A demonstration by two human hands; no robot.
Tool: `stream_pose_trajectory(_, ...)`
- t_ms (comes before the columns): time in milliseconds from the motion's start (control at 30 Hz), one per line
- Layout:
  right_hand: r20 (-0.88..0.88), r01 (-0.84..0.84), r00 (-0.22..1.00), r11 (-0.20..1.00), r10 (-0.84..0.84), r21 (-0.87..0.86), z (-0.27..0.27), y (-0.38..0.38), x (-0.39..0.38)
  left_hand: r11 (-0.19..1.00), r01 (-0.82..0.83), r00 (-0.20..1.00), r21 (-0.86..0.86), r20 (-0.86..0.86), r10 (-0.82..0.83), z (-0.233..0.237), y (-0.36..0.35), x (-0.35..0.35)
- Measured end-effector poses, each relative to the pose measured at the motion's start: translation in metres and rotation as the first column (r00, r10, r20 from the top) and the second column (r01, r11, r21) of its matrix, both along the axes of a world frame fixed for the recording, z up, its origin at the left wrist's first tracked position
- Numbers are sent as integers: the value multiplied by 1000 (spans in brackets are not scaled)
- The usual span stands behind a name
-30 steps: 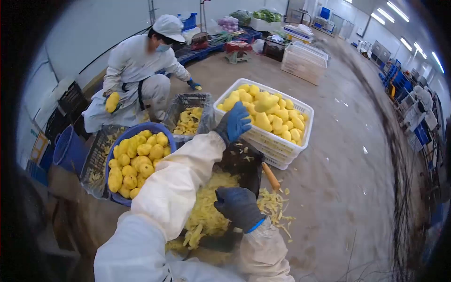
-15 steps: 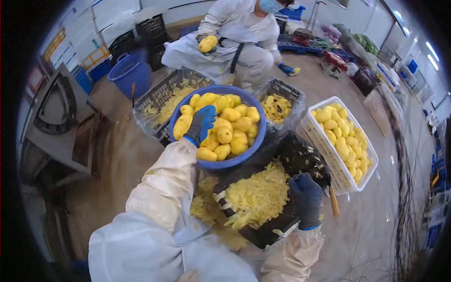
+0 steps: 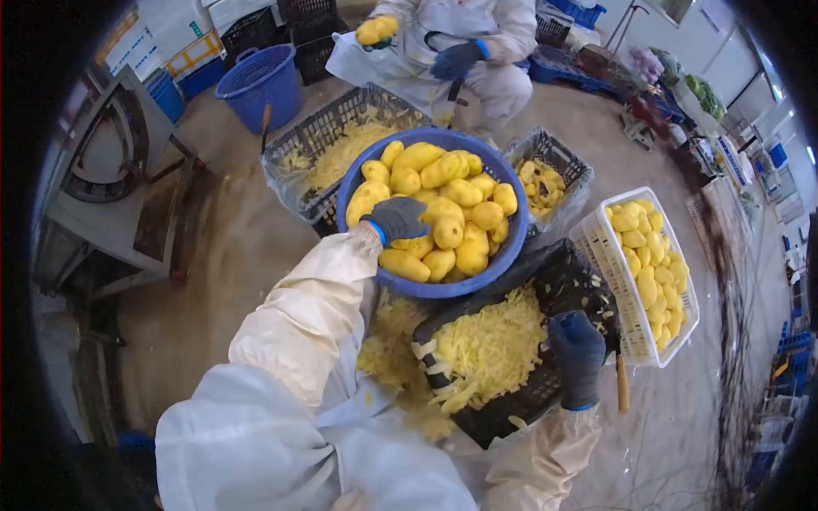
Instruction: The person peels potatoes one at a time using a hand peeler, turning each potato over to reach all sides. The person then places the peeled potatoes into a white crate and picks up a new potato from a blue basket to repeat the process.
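Note:
In a round blue basin (image 3: 511, 255) lie several peeled yellow potatoes (image 3: 463, 192). My left hand (image 3: 399, 220), in a dark glove with a blue cuff, is over the potatoes at the basin's near left side. Its fingers bend down among them, and their grip is hidden. Beside a black crate (image 3: 490, 430) heaped with pale peelings (image 3: 490, 349), my right hand (image 3: 579, 353) is closed in a gloved fist. What it holds, if anything, is hidden. A wooden handle (image 3: 622, 385) sticks out to the right of this fist, apart from it.
A white crate (image 3: 635, 341) of peeled potatoes stands at right. Beyond the basin are a lined black crate of peelings (image 3: 281, 170) and a smaller crate of yellow pieces (image 3: 579, 179). Opposite, a person (image 3: 503, 85) holds a potato. A blue basket (image 3: 264, 94) and metal frame (image 3: 111, 204) stand left.
My left hand has turned over and come down onto the potatoes, nearer the basin's middle. My right hand stays in a fist by the peelings. The person opposite has drawn the free hand inward.

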State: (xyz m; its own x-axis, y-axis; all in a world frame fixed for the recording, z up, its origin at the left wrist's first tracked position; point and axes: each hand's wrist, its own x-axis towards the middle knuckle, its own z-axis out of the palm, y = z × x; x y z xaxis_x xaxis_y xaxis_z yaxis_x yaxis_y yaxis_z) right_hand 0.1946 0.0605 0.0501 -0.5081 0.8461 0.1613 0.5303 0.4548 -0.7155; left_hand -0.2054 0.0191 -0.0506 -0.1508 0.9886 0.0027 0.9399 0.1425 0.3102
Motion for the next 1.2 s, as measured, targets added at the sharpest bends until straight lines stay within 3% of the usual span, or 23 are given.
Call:
stream_pose_trajectory(33, 68, 16, 998, 1000, -17, 23, 3, 0, 1, 971, 7, 998, -238, -52, -20, 13, -5, 4)
stream_pose_trajectory(67, 135, 32, 990, 998, -39, 48, 6, -1, 3, 968, 13, 999, -250, -46, -26, 8, -11, 4)
stream_pose_trajectory(167, 101, 49, 994, 999, -51, 24, 11, -4, 1, 953, 84, 987, -293, -107, -120, -5, -18, -5)
stream_pose_trajectory(400, -39, 25, 999, 998, -27, -63, 2, -7, 4, 975, -112, 938, -193, -345, 39, 2, -13, 41)
stream_pose_trajectory(533, -7, 16, 1000, 993, -15, 117, -3, -4, 7, 970, -194, 918, -146, -376, 127, -18, -10, 39)
stream_pose_trajectory(567, 79, 58, 995, 998, -60, 32, 4, -7, 11, 971, -198, 931, -138, -335, 142, -12, -13, 42)
stream_pose_trajectory(667, 33, 66, 997, 998, -65, -25, 10, -8, 15, 977, -204, 949, -68, -261, 179, -1, -7, 35)
stream_pose_trajectory(700, 27, 67, 997, 998, -66, -21, 10, -8, 14, 970, -211, 978, 118, 23, 209, 5, -1, 29)
stream_pose_trajectory(733, -172, 41, 983, 990, -64, -135, 10, -10, 12, 924, -258, 938, 282, 303, 169, 9, 0, 26)
stream_pose_trajectory(767, -364, -7, 928, 971, -83, -239, 10, -13, 9, 939, -298, 739, 172, 664, 112, 43, -6, 41)
stream_pose_trajectory(800, -368, -8, 926, 971, -83, -239, 13, -17, 4, 951, -236, 431, 198, 899, -80, 68, -21, 61)
stream_pose_trajectory(833, -470, -70, 875, 931, -115, -358, 20, -22, -2, 950, -188, 36, 249, 969, -246, 83, -35, 83)
stream_pose_trajectory(867, -558, -142, 814, 876, -162, -461, 25, -27, -8, 974, -158, -375, 163, 903, -212, 90, -35, 100)
stream_pose_trajectory(900, -555, -132, 815, 880, -166, -456, 24, -32, -14, 938, -194, -22, 288, 954, -298, 84, -28, 117)
stream_pose_trajectory(933, -642, -206, 748, 860, -170, -467, 22, -36, -19, 937, -183, -36, 296, 951, -308, 83, -26, 132)
stream_pose_trajectory(967, -721, -277, 671, 844, -173, -460, 20, -37, -23, 986, -104, -548, 130, 820, -166, 86, -24, 148)
stream_pose_trajectory(1000, -717, -254, 677, 860, -169, -442, 21, -37, -26, 998, 65, -892, 23, 449, 48, 90, -22, 165)
stream_pose_trajectory(1033, -747, -277, 638, 851, -185, -447, 21, -37, -30, 993, 0, -681, 117, 727, -86, 93, -25, 184)
stream_pose_trajectory(1067, -774, -304, 599, 836, -205, -457, 18, -35, -31, 974, -42, -379, 224, 898, -223, 94, -29, 197)
stream_pose_trajectory(1100, -736, -259, 636, 835, -230, -485, 12, -31, -29, 985, 142, -801, 99, 597, 55, 84, -17, 198)
stream_pose_trajectory(1133, -735, -256, 640, 839, -225, -480, 12, -33, -23, 950, 287, -836, 122, 516, 186, 81, -18, 204)
stream_pose_trajectory(1167, -488, -10, 869, 982, -86, -191, 17, -32, -17, 948, 277, -803, 155, 580, 140, 80, -18, 212)
stream_pose_trajectory(1200, -163, 95, 985, 972, -61, 214, 22, -26, -15, 940, 301, -783, 159, 603, 149, 86, -20, 217)
